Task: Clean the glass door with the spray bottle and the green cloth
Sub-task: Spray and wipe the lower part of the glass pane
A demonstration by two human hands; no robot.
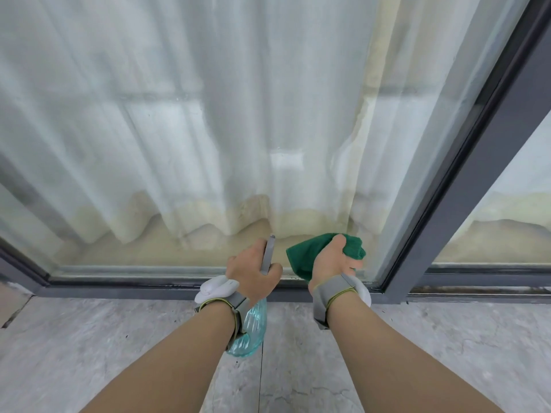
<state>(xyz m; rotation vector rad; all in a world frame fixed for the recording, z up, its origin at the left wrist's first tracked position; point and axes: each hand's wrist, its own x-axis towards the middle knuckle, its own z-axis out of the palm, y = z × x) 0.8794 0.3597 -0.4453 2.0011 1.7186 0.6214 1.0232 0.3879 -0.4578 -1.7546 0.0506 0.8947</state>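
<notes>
Spray bottle (252, 329) in left hand (253, 271), approx 6 o'clock of the view, low centre. Only container here: clear bluish-green ribbed body, see-through; liquid level can't be told, wrist covers much of it. Bottle's long axis runs roughly 12-to-6: body hangs at the 6 end below the wrist, grey head/trigger part sticks out at the 12 end past the fingers, nozzle end towards the glass door (238, 129). Slight tilt of the grey part towards 1 o'clock. Left hand fingers curled round the bottle neck, firm grip.

Green cloth (310, 254) in right hand (334, 263), at 3 o'clock of the bottle, just beside it, not touching. Cloth bunched, no clear long axis; folds stick out at 9 and 2 o'clock of the hand. Right hand clutches it w/ thumb on top, fingers wrapped under. Cloth is close to the bottom of the pane; contact w/ glass can't be told.

Both wrists carry grey straps w/ white pods (216, 289).

Glass door fills the upper view, 10 to 2 o'clock. Dark grey frame (483, 162) runs slantwise at 3 o'clock, bottom rail across at 6-ish just behind the hands. White curtain (179, 144) behind the glass, hem yellowish-stained. Grey marbled floor (89, 353) below, 7 to 5 o'clock.
</notes>
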